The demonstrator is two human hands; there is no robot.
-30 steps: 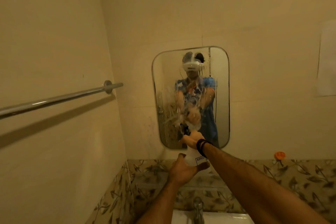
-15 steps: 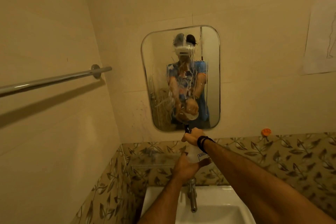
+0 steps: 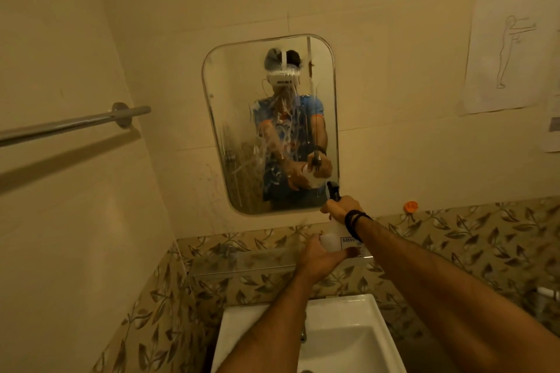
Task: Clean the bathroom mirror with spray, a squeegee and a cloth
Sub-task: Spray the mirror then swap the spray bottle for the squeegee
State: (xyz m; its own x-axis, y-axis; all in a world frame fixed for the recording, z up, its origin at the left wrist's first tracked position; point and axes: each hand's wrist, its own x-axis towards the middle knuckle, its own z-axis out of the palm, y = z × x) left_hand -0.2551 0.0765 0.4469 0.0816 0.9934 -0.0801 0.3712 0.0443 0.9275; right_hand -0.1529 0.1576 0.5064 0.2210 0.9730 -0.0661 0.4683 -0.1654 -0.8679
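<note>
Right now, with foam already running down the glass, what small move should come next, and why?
Probably set the spray bottle down. The mirror is already streaked with foam, while the right hand grips the trigger top and the left hand cups the base, so neither is free to wipe.

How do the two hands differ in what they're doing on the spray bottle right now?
The right hand grips the top of the spray bottle at its black trigger head; the left hand cups the white body from below. The right hand sits higher, nearer the mirror; the left hand is lower, above the sink. Both hold the same bottle.
</note>
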